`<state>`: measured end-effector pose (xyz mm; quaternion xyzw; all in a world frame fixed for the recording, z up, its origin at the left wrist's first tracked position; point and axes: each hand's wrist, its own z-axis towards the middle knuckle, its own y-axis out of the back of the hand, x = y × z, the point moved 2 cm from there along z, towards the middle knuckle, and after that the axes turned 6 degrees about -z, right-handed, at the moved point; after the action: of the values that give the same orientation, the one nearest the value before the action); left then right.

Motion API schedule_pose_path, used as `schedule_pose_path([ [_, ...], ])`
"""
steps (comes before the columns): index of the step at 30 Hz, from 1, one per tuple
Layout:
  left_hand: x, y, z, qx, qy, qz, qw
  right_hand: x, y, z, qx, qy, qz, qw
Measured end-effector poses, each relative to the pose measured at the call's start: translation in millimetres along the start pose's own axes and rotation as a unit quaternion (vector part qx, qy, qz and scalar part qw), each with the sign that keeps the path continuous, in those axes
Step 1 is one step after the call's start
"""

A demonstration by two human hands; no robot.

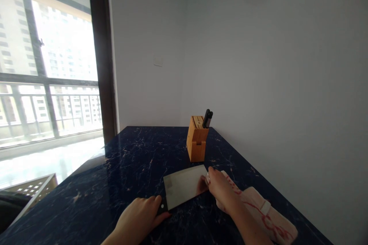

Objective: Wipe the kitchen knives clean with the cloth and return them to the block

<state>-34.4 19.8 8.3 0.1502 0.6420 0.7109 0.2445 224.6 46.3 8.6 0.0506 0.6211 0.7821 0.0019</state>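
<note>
My left hand (143,211) is wrapped around the dark riveted handle of a cleaver (184,188). The wide shiny blade points right, above the tabletop, and reflects my fingers near its far end. At that end my right hand (220,184) is closed on a bit of a white towel with red markings (270,216), a scrap of it showing at the fingertips beside the blade. The rest of the towel lies bunched on the table, partly behind my right forearm. Just beyond the blade stands a wooden knife block (197,143), with black-handled tools (208,118) in its right side.
The dark blue marbled table (143,153) runs to the far corner, with a grey wall (273,76) along its right. A perforated chair (37,189) with something dark on it stands at lower left. Beyond is a large window (66,46) with a dark frame.
</note>
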Motion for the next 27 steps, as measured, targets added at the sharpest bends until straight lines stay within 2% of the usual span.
schedule_pose_path([
  [13, 1, -2.6, 0, 0.009, -0.015, 0.006, 1.000, -4, -12, 15, -0.111, -0.005, 0.052, 0.992],
  [18, 1, -3.8, 0, 0.010, -0.022, 0.010, 1.000, -3, -9, 16, -0.138, 0.014, 0.074, 0.988],
  [22, -1, -2.2, 0, 0.011, -0.021, 0.010, 1.000, -2, -7, 16, -0.136, 0.028, 0.076, 0.987],
  [27, -2, 0.5, -1, 0.014, -0.009, 0.005, 1.000, -4, -13, 15, -0.086, 0.018, 0.057, 0.995],
])
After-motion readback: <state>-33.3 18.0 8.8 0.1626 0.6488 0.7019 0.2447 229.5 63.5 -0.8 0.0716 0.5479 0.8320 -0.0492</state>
